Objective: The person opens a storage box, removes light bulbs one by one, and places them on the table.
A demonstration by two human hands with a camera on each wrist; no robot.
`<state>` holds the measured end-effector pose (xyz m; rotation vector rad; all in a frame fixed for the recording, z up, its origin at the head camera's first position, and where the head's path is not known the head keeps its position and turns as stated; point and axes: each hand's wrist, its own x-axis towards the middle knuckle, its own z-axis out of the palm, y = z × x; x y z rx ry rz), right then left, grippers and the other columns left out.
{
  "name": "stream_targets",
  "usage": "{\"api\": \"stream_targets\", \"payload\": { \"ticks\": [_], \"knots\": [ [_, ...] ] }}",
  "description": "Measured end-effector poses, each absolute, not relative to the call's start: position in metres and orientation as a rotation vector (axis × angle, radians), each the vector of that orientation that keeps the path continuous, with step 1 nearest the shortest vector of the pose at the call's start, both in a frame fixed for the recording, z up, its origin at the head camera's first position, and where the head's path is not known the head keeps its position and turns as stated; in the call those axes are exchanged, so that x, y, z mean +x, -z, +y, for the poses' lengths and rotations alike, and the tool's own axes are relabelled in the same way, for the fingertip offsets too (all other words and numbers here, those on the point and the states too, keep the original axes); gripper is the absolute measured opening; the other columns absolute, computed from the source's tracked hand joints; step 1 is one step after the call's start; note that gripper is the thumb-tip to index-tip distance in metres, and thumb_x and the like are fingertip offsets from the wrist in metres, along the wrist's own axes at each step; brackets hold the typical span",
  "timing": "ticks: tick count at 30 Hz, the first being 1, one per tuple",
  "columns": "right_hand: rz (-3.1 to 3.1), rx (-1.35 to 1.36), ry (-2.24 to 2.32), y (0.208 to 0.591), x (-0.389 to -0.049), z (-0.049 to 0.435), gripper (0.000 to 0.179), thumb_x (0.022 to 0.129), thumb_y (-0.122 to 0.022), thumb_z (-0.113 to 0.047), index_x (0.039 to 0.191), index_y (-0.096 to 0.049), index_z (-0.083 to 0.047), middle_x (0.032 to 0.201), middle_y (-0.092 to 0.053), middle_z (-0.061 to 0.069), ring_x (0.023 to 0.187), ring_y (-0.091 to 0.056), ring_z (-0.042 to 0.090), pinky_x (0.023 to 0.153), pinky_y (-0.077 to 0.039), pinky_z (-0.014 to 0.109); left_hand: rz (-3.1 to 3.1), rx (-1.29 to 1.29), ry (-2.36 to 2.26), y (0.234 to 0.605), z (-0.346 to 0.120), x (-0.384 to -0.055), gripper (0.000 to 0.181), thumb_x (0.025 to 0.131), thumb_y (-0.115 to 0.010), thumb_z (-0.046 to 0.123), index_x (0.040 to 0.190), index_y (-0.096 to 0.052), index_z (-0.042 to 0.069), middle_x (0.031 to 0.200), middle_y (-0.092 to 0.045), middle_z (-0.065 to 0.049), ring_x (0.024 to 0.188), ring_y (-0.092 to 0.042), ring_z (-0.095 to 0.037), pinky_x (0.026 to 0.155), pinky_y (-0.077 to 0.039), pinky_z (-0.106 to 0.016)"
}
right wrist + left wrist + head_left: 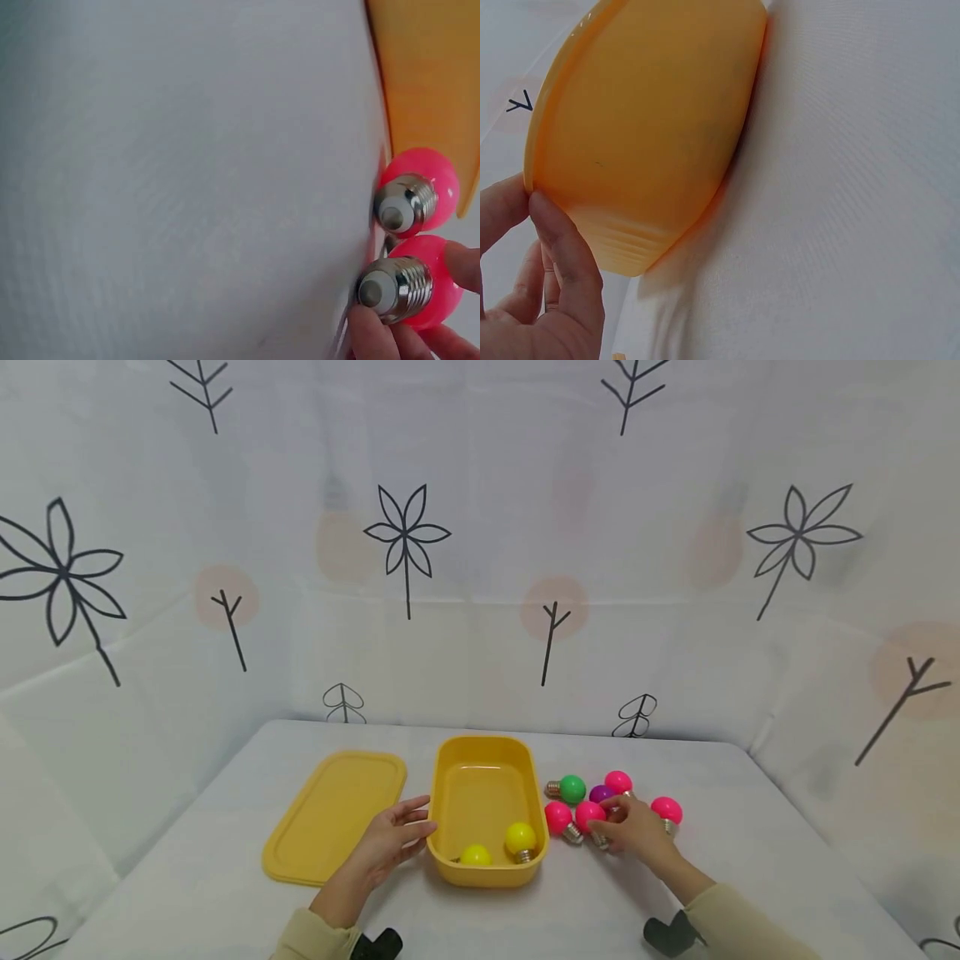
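Observation:
My left hand (384, 845) pinches the left rim of a yellow plastic container (483, 793) between thumb and fingers, as the left wrist view shows. Inside, near its front end, lie two yellow light bulbs, one (520, 837) at the right and one (476, 856) partly hidden by the front wall. To the right of the container, my right hand (636, 828) grips a pink light bulb (435, 289), thumb on the globe and fingers by the metal base. Another pink light bulb (439, 180) lies beside it, nearer the container.
Around the right hand are a green light bulb (573, 789), a partly hidden purple one (602, 793) and two more pink ones, one behind (618, 782) and one to the right (667, 810). The flat yellow lid (337, 818) lies left on the white table (225, 902).

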<state>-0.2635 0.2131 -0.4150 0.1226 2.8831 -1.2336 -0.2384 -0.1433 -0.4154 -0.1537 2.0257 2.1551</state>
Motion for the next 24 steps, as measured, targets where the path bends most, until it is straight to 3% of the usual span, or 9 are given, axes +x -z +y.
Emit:
{"api": "stream_targets", "payload": {
  "ticks": [13,24],
  "knots": [
    [2.871,0.091,1.281,0.413,-0.263,0.219,0.051,0.078,-0.075,-0.025,0.112,-0.054,0.005,0.084,-0.053,0.010,0.059,-0.056,0.018,0.055,-0.052,0.029,2.013,-0.141,-2.155,0.415,-0.142,-0.239,0.055,0.084,-0.069,0.009,0.134,-0.046,0.000,0.117,-0.051,-0.018,0.089,-0.057,-0.019,0.080,-0.052,-0.031],
    [2.816,0.040,1.375,0.388,-0.266,0.216,0.048,0.081,-0.073,-0.025,0.115,-0.056,0.004,0.089,-0.054,0.011,0.068,-0.056,0.020,0.058,-0.054,0.031,2.025,-0.166,-2.153,0.414,-0.143,-0.239,0.056,0.084,-0.069,0.008,0.134,-0.046,0.000,0.118,-0.051,-0.019,0.088,-0.056,-0.019,0.078,-0.052,-0.030]
  ]
}}
